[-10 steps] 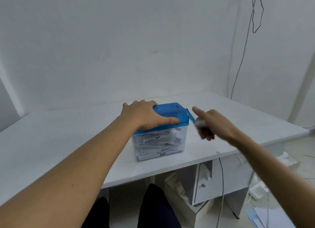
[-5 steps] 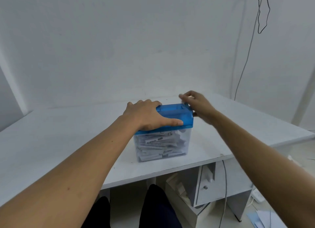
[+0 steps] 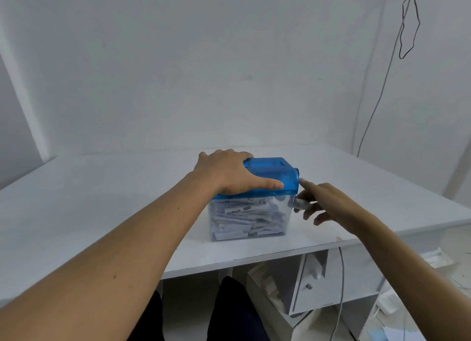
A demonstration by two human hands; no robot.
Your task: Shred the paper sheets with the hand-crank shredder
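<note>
The hand-crank shredder stands on the white table (image 3: pixel 102 200). It has a blue lid (image 3: pixel 276 175) on a clear bin (image 3: pixel 251 219) packed with paper strips. My left hand (image 3: pixel 229 173) clamps the lid from above, with the fingers over its far edge and the thumb along the front. My right hand (image 3: pixel 328 203) is low at the shredder's right side. It pinches the white crank knob (image 3: pixel 300 205), and its index finger points up at the lid's corner. No whole paper sheet shows on the table.
A white drawer unit (image 3: pixel 316 284) sits under the table at the right, with a cable hanging beside it. A dark wire (image 3: pixel 377 106) runs down the right wall. Loose papers (image 3: pixel 397 333) lie on the floor. My legs are under the table edge.
My right hand circled with the crank, from the front right up to the lid's far right corner, then down to the bin's right side. My left hand stayed on the lid.
</note>
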